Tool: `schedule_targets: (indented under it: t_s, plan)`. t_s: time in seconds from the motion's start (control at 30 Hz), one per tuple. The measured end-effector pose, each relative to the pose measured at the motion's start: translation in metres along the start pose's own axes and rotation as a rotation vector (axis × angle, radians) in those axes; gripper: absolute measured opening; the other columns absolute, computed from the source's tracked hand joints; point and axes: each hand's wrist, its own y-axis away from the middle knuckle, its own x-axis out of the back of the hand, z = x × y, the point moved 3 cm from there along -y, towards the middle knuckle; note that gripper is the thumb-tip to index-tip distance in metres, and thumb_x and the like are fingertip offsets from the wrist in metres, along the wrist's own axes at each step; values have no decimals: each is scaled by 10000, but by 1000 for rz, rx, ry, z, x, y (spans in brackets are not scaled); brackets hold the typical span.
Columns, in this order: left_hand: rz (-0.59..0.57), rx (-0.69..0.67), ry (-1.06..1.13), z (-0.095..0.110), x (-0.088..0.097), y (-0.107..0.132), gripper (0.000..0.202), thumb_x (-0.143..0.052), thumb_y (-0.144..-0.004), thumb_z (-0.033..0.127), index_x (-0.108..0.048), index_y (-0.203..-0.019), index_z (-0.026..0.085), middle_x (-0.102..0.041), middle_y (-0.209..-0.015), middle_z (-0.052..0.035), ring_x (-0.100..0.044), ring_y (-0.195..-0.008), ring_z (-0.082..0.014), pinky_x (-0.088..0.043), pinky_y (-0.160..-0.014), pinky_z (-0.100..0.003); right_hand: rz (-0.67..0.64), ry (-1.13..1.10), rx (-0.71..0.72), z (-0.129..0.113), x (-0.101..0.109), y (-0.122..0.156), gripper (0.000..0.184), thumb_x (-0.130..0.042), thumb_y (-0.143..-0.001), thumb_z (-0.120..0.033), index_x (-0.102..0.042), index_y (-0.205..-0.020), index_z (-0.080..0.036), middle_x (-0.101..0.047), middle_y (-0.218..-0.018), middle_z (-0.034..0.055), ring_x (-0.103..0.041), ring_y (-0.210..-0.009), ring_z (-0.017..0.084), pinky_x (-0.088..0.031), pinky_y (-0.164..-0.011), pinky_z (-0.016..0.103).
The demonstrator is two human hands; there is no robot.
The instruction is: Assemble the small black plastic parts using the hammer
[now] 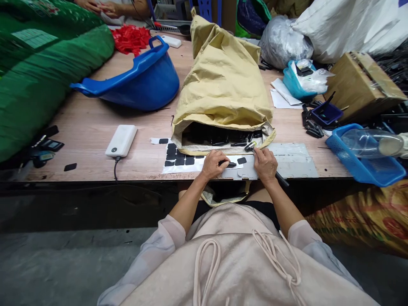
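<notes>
My right hand (265, 164) is closed around a small hammer (282, 179); its metal head shows beyond my fingers and its dark handle sticks out below my palm. In my left hand (214, 165) a small black plastic piece (232, 165) is pinched close to the table, its exact kind unclear. Under and beside this hand lies a white sheet (172, 169) bearing dark rounded squares (179, 161). Just beyond both hands a yellow sack (226, 89) lies with its mouth toward me, black pieces (219, 137) inside. Another open sack (223, 197) sits at my lap.
A blue basin (143, 80), a white power bank (121, 140) with a cable and a green sack (47, 85) are on the left. To the right stand a blue basket (366, 163) and a cardboard box (363, 87). Another person's hands (102, 7) show at the far side.
</notes>
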Motion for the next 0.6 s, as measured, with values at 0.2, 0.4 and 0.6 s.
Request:
schedule_targets:
  t_s: [0.2,0.4,0.6]
  plan:
    - [-12,-12,-48,-2,-1,1,157,-818,-804,343,-815,-941,267,-680,-931,-48,-559,-982,-273,-468,-936,-432,-40,-34,-10,-1,-1,-1,372,-459,-1019,-248,-736,-1267,-220,-648,-989,121,-514,-896,253,-421,-793,359]
    - [-7,-24,-40,-6,-3,0,129,-805,-843,326,-823,-952,259,-696,-927,-45,-561,-966,-258,-466,-930,-420,-48,-7,-12,-2,0,-1,386,-432,-1041,-265,-737,-1270,-207,-654,-992,122,-513,-888,252,-412,-783,359]
    - [-9,-29,-45,-9,-4,0,134,-774,-878,354,-823,-976,276,-706,-941,-41,-564,-951,-253,-463,-927,-421,-56,-10,-17,-2,-1,0,389,-448,-1020,-244,-727,-1290,-210,-641,-1007,128,-514,-904,259,-423,-789,359]
